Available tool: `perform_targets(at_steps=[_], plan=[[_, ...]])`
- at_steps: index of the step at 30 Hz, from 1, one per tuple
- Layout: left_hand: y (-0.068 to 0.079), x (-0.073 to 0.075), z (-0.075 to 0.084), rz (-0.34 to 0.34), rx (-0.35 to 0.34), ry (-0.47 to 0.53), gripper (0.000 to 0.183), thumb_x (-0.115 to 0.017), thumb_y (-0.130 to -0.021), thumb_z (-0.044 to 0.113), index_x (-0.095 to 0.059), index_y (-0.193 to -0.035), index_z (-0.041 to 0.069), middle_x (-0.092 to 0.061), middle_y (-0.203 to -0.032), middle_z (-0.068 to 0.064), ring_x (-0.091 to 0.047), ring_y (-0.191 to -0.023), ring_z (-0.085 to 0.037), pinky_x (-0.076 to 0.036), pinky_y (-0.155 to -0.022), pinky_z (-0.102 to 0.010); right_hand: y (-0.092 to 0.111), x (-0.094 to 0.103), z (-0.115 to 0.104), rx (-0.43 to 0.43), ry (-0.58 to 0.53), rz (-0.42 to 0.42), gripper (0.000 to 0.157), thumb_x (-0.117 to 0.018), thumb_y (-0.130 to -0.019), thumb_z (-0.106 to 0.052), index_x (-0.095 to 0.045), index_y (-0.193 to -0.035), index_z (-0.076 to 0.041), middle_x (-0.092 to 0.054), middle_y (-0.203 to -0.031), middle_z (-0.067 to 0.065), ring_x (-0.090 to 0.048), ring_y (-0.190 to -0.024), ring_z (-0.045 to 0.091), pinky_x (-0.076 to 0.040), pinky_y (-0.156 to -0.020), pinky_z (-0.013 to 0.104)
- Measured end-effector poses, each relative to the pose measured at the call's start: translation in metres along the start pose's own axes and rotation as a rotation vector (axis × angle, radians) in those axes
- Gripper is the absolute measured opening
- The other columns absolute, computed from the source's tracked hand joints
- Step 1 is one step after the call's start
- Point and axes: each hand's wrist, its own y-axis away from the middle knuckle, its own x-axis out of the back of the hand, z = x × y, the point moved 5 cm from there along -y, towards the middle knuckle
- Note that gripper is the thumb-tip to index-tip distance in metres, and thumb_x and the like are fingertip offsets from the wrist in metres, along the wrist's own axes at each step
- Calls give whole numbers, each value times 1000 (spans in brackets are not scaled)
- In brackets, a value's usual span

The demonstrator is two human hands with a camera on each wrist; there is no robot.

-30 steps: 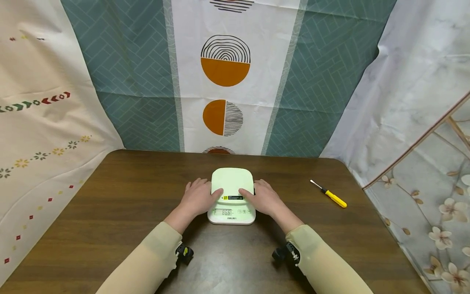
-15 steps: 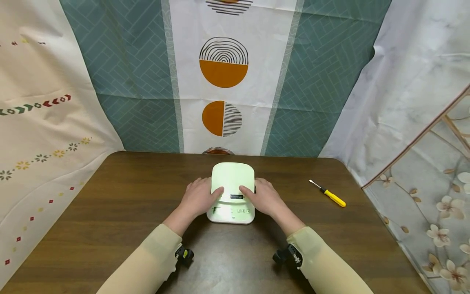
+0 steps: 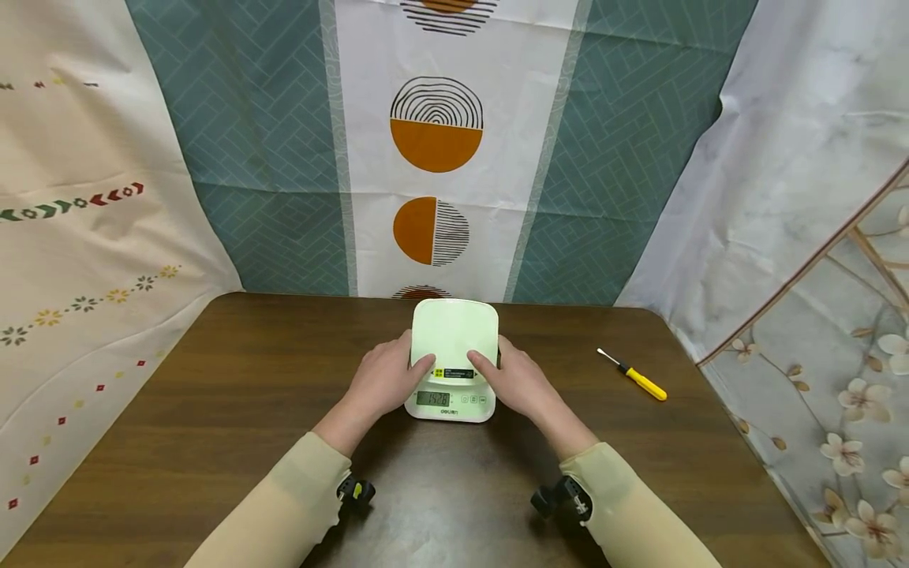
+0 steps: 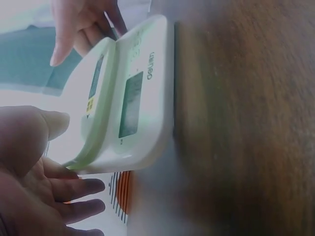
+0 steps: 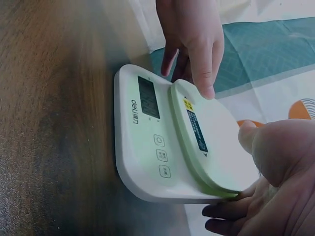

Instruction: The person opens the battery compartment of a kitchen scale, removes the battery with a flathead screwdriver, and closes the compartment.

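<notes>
A white kitchen scale with a pale green tint is held between both hands at the middle of the table. Its digital display is lit with digits. The far side of the scale looks raised, tilting it toward me. My left hand grips the left edge, thumb on the weighing platform. On the opposite edge, my right hand holds on the same way, its thumb also on top. In the left wrist view, the left fingers reach along the side and below the platform. The underside of the scale is hidden.
A screwdriver with a yellow handle lies to the right on the brown wooden table. Patterned cloths hang behind the table and along both sides. A black camera mount is strapped at each wrist.
Both hands have shifted the scale slightly away from me and tipped its far side up. The display digits have changed. The screwdriver has stayed in place.
</notes>
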Motion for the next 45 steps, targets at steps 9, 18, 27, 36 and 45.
perform_targets(at_steps=[9,18,27,36,45], plan=[[0,7,6,21,23,2,55,-70,-110,36,-57,-151,0,-70,-118,-19,-64,-115,-43,-54,-97,-60,6,9,-4,6,-19,10,80,-57,-112,-61,-39,-170,-9,-61,-156,17,-59,-143,39,-48,-113,61],[2,12,7,7,89,76,75,-66,-112,41,-35,-172,8,-56,-137,-26,-62,-116,-40,-56,-95,-58,9,15,-9,5,-53,42,80,-58,-112,-59,-36,-172,-11,-61,-157,16,-62,-140,38,-49,-113,62],[3,15,7,-4,86,110,68,-65,-113,44,-40,-169,15,-58,-131,-20,-61,-117,-37,-55,-95,-59,11,20,-12,1,-69,54,80,-57,-113,-59,-36,-171,-9,-64,-153,18,-64,-137,38,-51,-110,61],[0,18,10,21,65,133,68,-64,-113,44,-41,-170,15,-61,-135,-20,-61,-118,-37,-55,-98,-60,12,24,-14,15,-109,98,80,-57,-113,-59,-34,-173,-11,-56,-162,17,-59,-143,42,-49,-112,63],[0,15,13,49,67,193,71,-62,-114,48,-38,-167,8,-59,-123,-17,-60,-102,-33,-54,-90,-54,12,28,-14,44,-174,154,80,-56,-113,-60,-32,-174,-15,-53,-166,13,-52,-150,42,-43,-118,67]])
